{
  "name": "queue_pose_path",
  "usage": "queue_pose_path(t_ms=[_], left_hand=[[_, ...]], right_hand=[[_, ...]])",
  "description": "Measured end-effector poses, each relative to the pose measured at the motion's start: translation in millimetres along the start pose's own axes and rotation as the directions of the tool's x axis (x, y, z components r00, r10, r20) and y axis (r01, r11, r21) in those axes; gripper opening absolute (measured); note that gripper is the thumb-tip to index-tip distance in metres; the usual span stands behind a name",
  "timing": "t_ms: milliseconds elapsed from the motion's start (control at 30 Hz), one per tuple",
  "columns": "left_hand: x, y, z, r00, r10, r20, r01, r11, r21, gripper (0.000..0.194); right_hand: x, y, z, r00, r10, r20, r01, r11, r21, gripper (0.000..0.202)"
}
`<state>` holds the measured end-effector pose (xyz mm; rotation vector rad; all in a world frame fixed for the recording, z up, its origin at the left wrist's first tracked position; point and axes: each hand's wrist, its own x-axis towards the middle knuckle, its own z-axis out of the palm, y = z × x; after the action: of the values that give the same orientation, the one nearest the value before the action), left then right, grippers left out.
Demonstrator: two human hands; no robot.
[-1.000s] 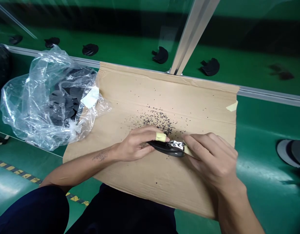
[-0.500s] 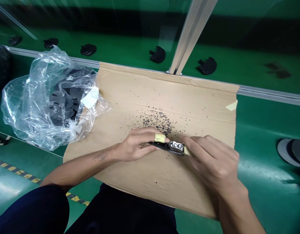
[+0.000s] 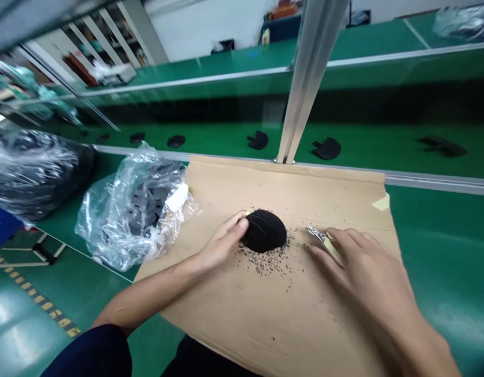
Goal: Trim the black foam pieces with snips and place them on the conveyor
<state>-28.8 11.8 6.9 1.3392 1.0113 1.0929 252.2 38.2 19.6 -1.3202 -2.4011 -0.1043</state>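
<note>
On the cardboard sheet (image 3: pixel 265 314) spread over the green surface (image 3: pixel 442 225), apparently to catch the dark trimmings (image 3: pixel 271 259), the left hand (image 3: pixel 222 243) grips the rounded black part (image 3: pixel 264 231) while the right hand (image 3: pixel 367 264) clasps metal clippers (image 3: pixel 318 234) just beside it.

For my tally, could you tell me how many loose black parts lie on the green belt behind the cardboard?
6: four left of the post, two right; others may be hidden.

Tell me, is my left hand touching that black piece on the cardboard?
Touching. The head view shows the left hand with its fingertips pressed against the left edge of the black piece, no gap between them.
</note>
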Motion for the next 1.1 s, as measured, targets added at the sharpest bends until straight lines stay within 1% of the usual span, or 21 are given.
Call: queue_pose_path(t_ms=[67,100,133,167,200,233,267,333,367,433,533,600,700,767,833,867,933,967,1000,1033,1100], left_hand=[[19.6,5.2,-20.1,0.997,-0.077,0.011,0.078,0.997,-0.03,0.05],[33.2,9.2,-32.0,0.997,-0.08,0.016,0.08,0.997,0.0,0.053],[49.2,13.6,-44.6,0.998,-0.06,0.011,0.059,0.995,0.075,0.053],[67.3,18.2,-57.4,1.0,-0.008,-0.006,0.01,0.98,0.197,0.052],[86.9,22.5,-70.1,0.998,0.061,-0.024,-0.048,0.934,0.353,0.049],[107.1,26.1,-82.1,0.991,0.128,-0.028,-0.094,0.839,0.536,0.045],[127.0,28.8,-93.0,0.987,0.16,-0.023,-0.1,0.716,0.691,0.04],[162.1,30.9,-110.5,0.984,0.177,-0.034,-0.085,0.619,0.781,0.034],[175.9,30.2,-116.9,0.985,0.171,-0.038,-0.07,0.585,0.808,0.034],[194.6,26.1,-125.9,0.989,0.14,-0.045,-0.037,0.535,0.844,0.034],[206.6,18.0,-133.0,0.995,0.083,-0.056,0.013,0.452,0.892,0.03],[211.1,15.6,-133.3,0.996,0.06,-0.06,0.03,0.408,0.912,0.03],[218.1,17.9,-121.1,0.997,0.065,-0.052,0.024,0.367,0.93,0.027],[219.1,20.4,-100.9,0.996,0.089,-0.028,-0.006,0.36,0.933,0.02],[210.6,21.6,-71.5,0.993,0.11,0.034,-0.073,0.372,0.925,0.023],[201.6,21.8,-54.4,0.99,0.113,0.082,-0.12,0.384,0.916,0.025],[174.8,22.2,-19.6,0.973,0.094,0.212,-0.232,0.423,0.876,0.026],[158.6,22.5,-3.4,0.956,0.075,0.283,-0.286,0.447,0.847,0.027],[142.2,22.7,10.8,0.926,0.059,0.374,-0.354,0.483,0.801,0.028],[126.8,22.8,22.5,0.871,0.06,0.487,-0.439,0.54,0.718,0.028],[103.7,21.7,36.9,0.8,0.087,0.594,-0.519,0.599,0.61,0.03]], right_hand=[[-1.0,7.2,6.4,1.0,0.009,-0.018,-0.011,0.998,-0.065,0.037],[-2.0,9.8,9.0,1.0,0.012,-0.026,-0.014,0.997,-0.079,0.037],[-3.3,11.7,11.1,1.0,0.012,-0.025,-0.014,0.996,-0.082,0.037],[-4.8,13.0,12.5,1.0,0.01,-0.021,-0.011,0.997,-0.079,0.035],[-6.4,14.0,13.3,1.0,0.002,-0.016,-0.003,0.998,-0.069,0.034],[-7.8,14.5,13.7,1.0,-0.004,-0.005,0.004,0.998,-0.056,0.032],[-9.1,14.8,13.7,1.0,-0.01,0.008,0.01,0.999,-0.041,0.03],[-10.9,13.8,12.9,0.999,-0.011,0.031,0.011,1.0,-0.017,0.027],[-11.4,12.6,12.4,0.999,-0.006,0.039,0.006,1.0,-0.007,0.026],[-11.9,8.4,11.3,0.999,0.012,0.042,-0.013,1.0,0.012,0.022],[-12.1,0.3,10.0,0.999,0.037,0.034,-0.038,0.999,0.038,0.019],[-12.5,-4.3,9.4,0.999,0.043,0.031,-0.044,0.998,0.045,0.016],[-13.1,-8.3,8.1,0.998,0.052,0.03,-0.053,0.998,0.039,0.013],[-13.3,-9.5,6.7,0.998,0.061,0.021,-0.062,0.997,0.04,0.014],[-13.0,-10.4,4.9,0.997,0.07,0.011,-0.07,0.997,0.043,0.014],[-12.7,-10.8,4.0,0.997,0.073,0.011,-0.073,0.996,0.042,0.013],[-11.9,-11.9,2.4,0.997,0.075,0.014,-0.075,0.997,0.034,0.012],[-11.5,-12.5,1.8,0.997,0.075,0.015,-0.075,0.997,0.027,0.012],[-11.0,-13.2,1.2,0.997,0.075,0.014,-0.075,0.997,0.018,0.011],[-10.6,-13.8,0.8,0.997,0.075,0.012,-0.075,0.997,0.01,0.011],[-10.1,-14.9,0.3,0.998,0.07,0.004,-0.07,0.998,0.003,0.009]])
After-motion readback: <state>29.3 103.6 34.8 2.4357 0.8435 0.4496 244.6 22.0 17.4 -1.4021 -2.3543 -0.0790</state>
